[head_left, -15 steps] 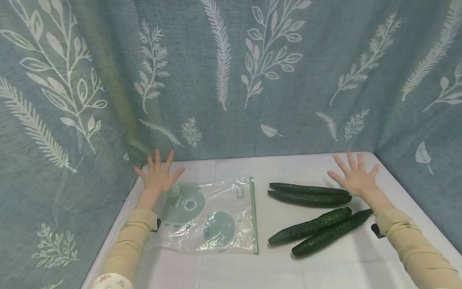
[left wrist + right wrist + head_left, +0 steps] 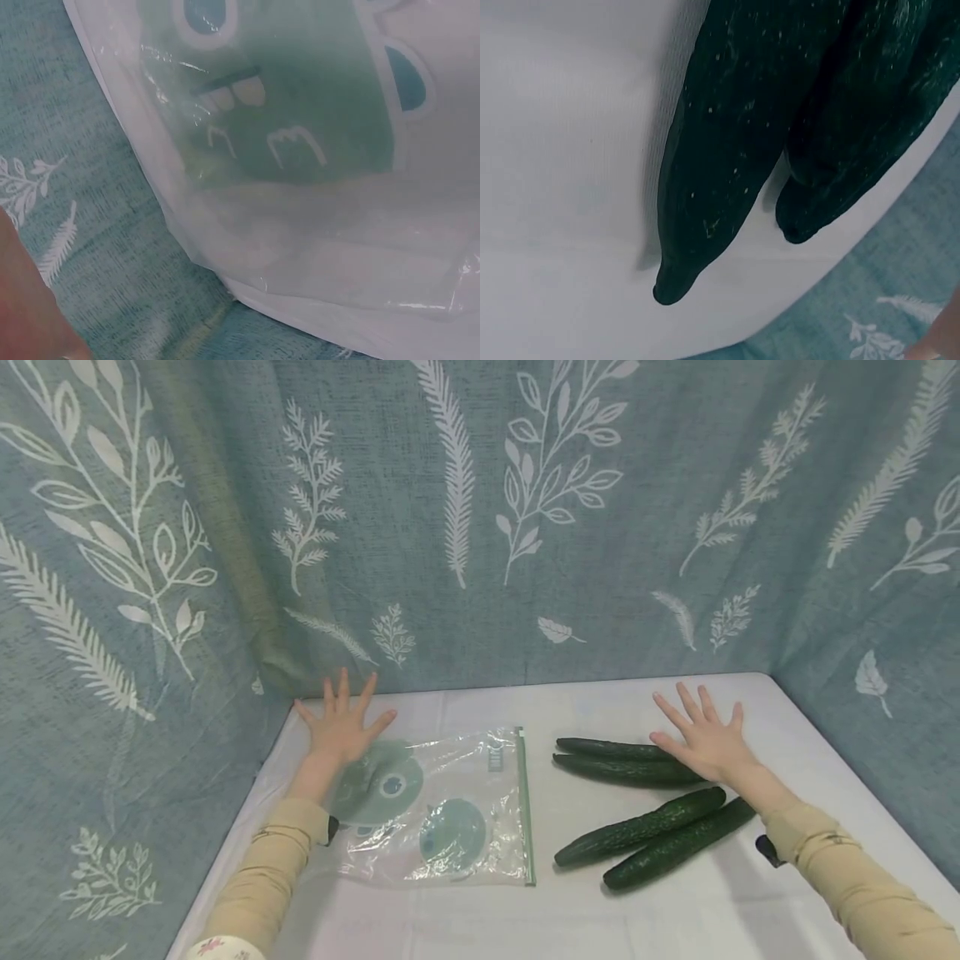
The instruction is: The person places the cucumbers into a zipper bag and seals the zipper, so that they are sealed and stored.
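Note:
With its fingers spread, my left hand [image 2: 339, 727] is held over the far left corner of a clear zip bag [image 2: 452, 835] printed with green cartoon figures. The bag lies flat, its green zip edge to the right. My right hand [image 2: 712, 743], fingers also spread, hovers above the right ends of a far pair of dark green cucumbers [image 2: 618, 768] and holds nothing. A nearer pair of cucumbers [image 2: 643, 828] lies slanted in front of them. In the right wrist view, cucumbers [image 2: 720, 150] fill the middle, with a bit of the hand [image 2: 941, 337] at the lower right.
The things lie on a white-covered table [image 2: 570, 922] with rounded far corners. A blue-green curtain [image 2: 420, 627] with white leaf prints hangs behind it and along both sides.
My right hand has moved left and slightly toward the table middle, now over the far cucumbers' ends. My left hand has shifted slightly right. Bag and cucumbers stay put.

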Available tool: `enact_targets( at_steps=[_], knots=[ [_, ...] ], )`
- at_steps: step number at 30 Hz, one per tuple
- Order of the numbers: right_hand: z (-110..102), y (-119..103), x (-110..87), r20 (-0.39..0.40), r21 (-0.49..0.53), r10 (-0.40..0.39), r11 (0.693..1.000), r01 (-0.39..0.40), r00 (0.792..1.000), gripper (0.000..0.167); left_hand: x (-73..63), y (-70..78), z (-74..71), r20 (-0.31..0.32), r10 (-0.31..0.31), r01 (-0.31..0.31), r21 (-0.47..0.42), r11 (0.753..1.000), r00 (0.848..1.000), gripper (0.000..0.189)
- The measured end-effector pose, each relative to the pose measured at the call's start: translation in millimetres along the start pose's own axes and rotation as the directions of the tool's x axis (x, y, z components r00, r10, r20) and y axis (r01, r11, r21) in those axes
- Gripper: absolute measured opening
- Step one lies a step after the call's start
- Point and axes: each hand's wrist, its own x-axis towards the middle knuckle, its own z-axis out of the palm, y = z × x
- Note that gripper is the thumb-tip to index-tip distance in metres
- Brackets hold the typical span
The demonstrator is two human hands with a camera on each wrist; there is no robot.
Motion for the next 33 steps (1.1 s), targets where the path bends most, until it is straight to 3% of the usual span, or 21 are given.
enact_targets(
  at_steps=[14, 33],
  knots=[
    [13, -20, -6.0, -0.030, -0.011, -0.101, 0.995, 0.100, 0.994, 0.072, -2.7, 20.5, 2.8, -0.008, 0.083, -0.083, 0.013, 0.996, 0.996, 0.078],
    [31, -60, -14.0, -0.043, -0.046, -0.295, 0.955, 0.293, 0.954, 0.068, -15.8, 50.9, 12.7, 0.012, 0.214, -0.214, 0.009, 0.977, 0.977, 0.076]
  ],
)
